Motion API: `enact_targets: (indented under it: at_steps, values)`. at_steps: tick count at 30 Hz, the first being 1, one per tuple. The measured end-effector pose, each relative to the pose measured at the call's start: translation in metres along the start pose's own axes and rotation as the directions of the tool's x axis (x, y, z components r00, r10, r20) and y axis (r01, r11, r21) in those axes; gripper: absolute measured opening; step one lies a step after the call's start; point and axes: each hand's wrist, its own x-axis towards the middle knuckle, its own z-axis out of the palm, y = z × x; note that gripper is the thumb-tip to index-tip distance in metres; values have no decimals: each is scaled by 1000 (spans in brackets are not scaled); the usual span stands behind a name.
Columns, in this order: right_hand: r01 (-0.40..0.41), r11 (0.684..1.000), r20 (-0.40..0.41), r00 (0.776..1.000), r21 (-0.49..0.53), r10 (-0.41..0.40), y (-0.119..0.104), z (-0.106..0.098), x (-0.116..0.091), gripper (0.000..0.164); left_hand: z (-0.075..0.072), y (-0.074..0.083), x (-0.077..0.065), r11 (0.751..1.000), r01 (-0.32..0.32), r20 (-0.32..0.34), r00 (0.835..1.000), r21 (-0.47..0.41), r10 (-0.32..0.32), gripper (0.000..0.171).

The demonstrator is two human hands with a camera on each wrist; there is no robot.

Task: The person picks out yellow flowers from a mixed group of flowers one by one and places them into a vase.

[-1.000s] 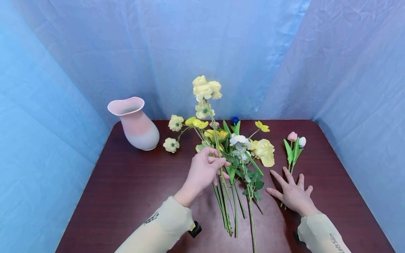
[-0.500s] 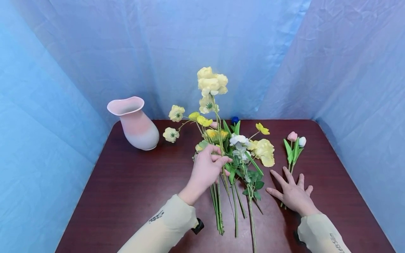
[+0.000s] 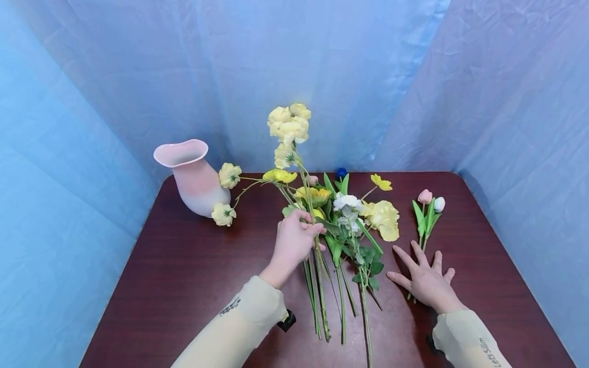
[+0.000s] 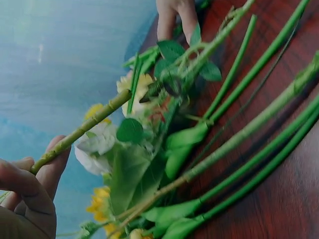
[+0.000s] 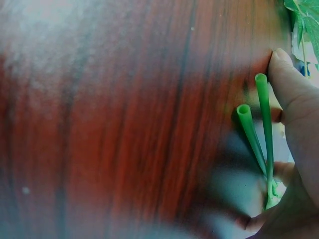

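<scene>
My left hand [image 3: 293, 244] pinches the stem [image 4: 82, 130] of a pale yellow flower [image 3: 290, 128] between thumb and fingers. Its blooms rise over the heap, and in the left wrist view the stem's cut end hangs free above the table. Beneath that hand lie several artificial flowers: a deep yellow bloom [image 3: 314, 196], white blooms [image 3: 347, 202] and a large pale yellow one [image 3: 383, 220]. My right hand [image 3: 428, 281] rests on the table, fingers spread, over the stems of a pink tulip [image 3: 425, 197] and a white tulip [image 3: 439, 205]. Two green stem ends [image 5: 261, 87] show beneath it.
A pink and white vase [image 3: 198, 179] stands at the back left of the dark wooden table [image 3: 175, 286]. Two pale yellow blooms [image 3: 224, 214] reach in front of it. A blue flower [image 3: 341, 173] lies by the back edge. Blue curtains [image 3: 349, 76] surround the table.
The pale yellow flower in my left hand rose, then swung left. The two side blooms moved left and now overlap the vase in view. My right hand stayed in place.
</scene>
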Motion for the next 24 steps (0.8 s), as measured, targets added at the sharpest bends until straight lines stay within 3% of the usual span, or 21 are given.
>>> enact_targets:
  at_steps: [4, 8, 11, 24]
  values:
    - [1, 1000, -2, 1000, -2, -1, 2, 1, 0, 78, 1, -3, 11, 998, 4, -42, 999, 63, -2, 16]
    - [5, 1000, -8, 1000, 0, -5, 2, 1, 0, 77, 2, -3, 21, 989, -24, -68, 997, 146, 35, 15]
    - [4, 1000, -6, 1000, 1, -4, 2, 1, 0, 78, 1, -1, 28, 986, -49, -70, 996, 157, 60, 15]
    - [4, 1000, -3, 1000, 2, -4, 2, 0, 1, 78, -7, 12, 43, 987, -159, -76, 984, -10, 158, 19]
